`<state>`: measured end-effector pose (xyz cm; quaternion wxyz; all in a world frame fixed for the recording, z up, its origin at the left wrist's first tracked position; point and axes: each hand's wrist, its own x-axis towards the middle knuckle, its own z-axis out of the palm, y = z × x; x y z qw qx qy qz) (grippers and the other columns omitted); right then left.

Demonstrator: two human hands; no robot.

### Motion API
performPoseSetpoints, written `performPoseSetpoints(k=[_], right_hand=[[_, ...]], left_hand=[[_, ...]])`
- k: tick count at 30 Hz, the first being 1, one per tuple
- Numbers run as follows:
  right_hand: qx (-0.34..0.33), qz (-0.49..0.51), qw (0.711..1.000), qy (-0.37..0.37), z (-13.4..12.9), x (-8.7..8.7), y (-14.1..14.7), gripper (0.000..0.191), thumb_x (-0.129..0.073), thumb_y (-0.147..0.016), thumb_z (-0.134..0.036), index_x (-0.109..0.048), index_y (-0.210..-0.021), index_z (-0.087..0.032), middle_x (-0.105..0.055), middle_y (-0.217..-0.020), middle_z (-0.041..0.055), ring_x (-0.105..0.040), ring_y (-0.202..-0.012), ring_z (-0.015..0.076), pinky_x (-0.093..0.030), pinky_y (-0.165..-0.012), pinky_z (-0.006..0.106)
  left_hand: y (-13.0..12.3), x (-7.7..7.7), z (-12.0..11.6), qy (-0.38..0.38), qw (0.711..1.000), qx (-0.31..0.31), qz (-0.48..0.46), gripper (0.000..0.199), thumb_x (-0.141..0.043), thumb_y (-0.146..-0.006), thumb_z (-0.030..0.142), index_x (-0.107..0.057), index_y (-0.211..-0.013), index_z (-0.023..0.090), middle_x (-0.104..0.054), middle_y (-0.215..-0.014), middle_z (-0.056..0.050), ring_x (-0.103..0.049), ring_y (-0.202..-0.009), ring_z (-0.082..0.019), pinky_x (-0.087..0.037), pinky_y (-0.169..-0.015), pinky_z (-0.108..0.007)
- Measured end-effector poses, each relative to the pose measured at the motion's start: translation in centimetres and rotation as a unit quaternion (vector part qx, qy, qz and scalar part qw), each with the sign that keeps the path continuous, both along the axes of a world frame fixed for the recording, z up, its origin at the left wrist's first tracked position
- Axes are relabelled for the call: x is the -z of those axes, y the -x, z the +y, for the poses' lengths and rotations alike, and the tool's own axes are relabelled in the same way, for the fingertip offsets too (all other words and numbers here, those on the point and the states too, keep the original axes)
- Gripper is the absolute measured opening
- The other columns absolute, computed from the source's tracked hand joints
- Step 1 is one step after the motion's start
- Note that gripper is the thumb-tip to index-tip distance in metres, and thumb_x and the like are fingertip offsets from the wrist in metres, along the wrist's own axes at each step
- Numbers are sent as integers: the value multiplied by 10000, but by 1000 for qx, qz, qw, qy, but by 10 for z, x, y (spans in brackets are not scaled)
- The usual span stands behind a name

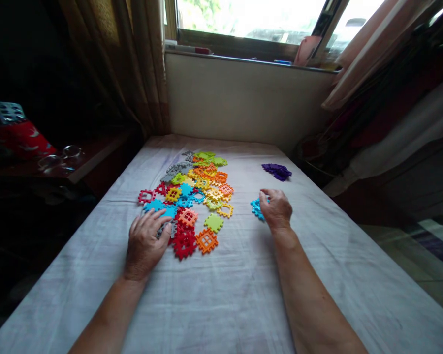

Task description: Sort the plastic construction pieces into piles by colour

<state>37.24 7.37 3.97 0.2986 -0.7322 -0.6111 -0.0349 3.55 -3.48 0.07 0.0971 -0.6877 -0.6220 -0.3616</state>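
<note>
A spread heap of toothed plastic tiles in several colours lies on the pale sheet, with red tiles (184, 241) at its near end and grey ones (175, 172) toward the back left. My left hand (145, 241) rests at the heap's near left edge, fingers spread over blue tiles (155, 205) and a grey one. To the right, my right hand (276, 209) is over a small group of blue tiles (257, 209), fingers curled together at its right side; what they hold, if anything, is hidden. Beyond it sits a purple pile (276, 171).
An orange tile (206, 240) and a light green tile (213, 222) lie at the heap's right side. On the left, glasses (61, 157) and a red item (22, 137) are on a dark side table (99, 150). Behind the bed is a window sill (243, 60).
</note>
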Motion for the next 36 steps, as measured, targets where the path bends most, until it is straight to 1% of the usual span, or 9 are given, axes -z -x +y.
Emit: performPoseSetpoints(k=[5,8,11,14,20,24,28,32,36], right_hand=[[-240,-18,971,5,-16,-3,88,223,-540,-930,-273,-756,-976,-240,-722,-1037,65,-627,-968,209,-476,-851,307],[-372,-43,927,25,-25,-7,139,210,-572,-931,-290,-744,-1044,-249,-725,-1130,52,-611,-1046,209,-460,-950,327],[-450,-86,887,53,-26,-12,172,259,-570,-925,-256,-717,-1138,-277,-699,-1238,30,-587,-1108,206,-435,-1013,362],[-481,-133,862,90,-21,-14,188,326,-587,-886,-235,-692,-1186,-304,-679,-1281,8,-546,-1187,225,-448,-986,392],[-488,-164,849,114,-22,-11,193,215,-600,-901,-335,-721,-1065,-270,-715,-1158,22,-560,-1157,237,-470,-930,379],[-477,-159,860,85,-27,-7,194,221,-549,-960,-358,-722,-1027,-238,-718,-1151,43,-585,-1129,225,-455,-956,381],[-458,-100,883,24,-28,-5,183,265,-473,-1005,-302,-725,-993,-225,-710,-1201,58,-627,-1072,192,-457,-968,343],[-379,29,924,-44,-22,-3,139,271,-471,-992,-294,-730,-1024,-226,-741,-1086,68,-663,-1010,178,-486,-931,295],[-246,142,957,-56,-13,3,58,318,-459,-941,-333,-740,-1048,-231,-767,-991,58,-693,-888,191,-526,-829,300]], left_hand=[[21,3,4,74,991,-110,-2,369,-517,-887,440,-687,-1142,235,-652,-1330,-117,-530,-1303,-331,-356,-1113,-545],[23,5,3,118,984,-130,-4,420,-515,-881,448,-658,-1219,244,-627,-1367,-120,-497,-1330,-347,-333,-1123,-564],[24,7,4,123,983,-136,-4,416,-521,-877,434,-651,-1231,260,-630,-1363,-116,-500,-1323,-338,-352,-1109,-546],[28,8,5,120,983,-141,-1,393,-494,-893,415,-651,-1217,255,-633,-1358,-118,-501,-1326,-324,-366,-1102,-521],[31,6,7,132,979,-155,-18,500,-438,-910,456,-575,-1330,222,-592,-1413,-142,-493,-1343,-335,-369,-1095,-530],[29,6,7,161,976,-147,-26,467,-427,-916,425,-600,-1303,228,-603,-1402,-145,-503,-1337,-331,-322,-1112,-586],[29,5,7,166,975,-145,-27,437,-429,-920,428,-616,-1278,258,-619,-1387,-129,-523,-1320,-307,-325,-1114,-568],[29,3,6,173,975,-139,-22,461,-398,-926,446,-622,-1266,230,-618,-1383,-139,-529,-1316,-310,-360,-1095,-534],[34,4,9,159,977,-141,-28,444,-405,-914,459,-640,-1217,236,-650,-1332,-133,-580,-1243,-324,-400,-1059,-521]])
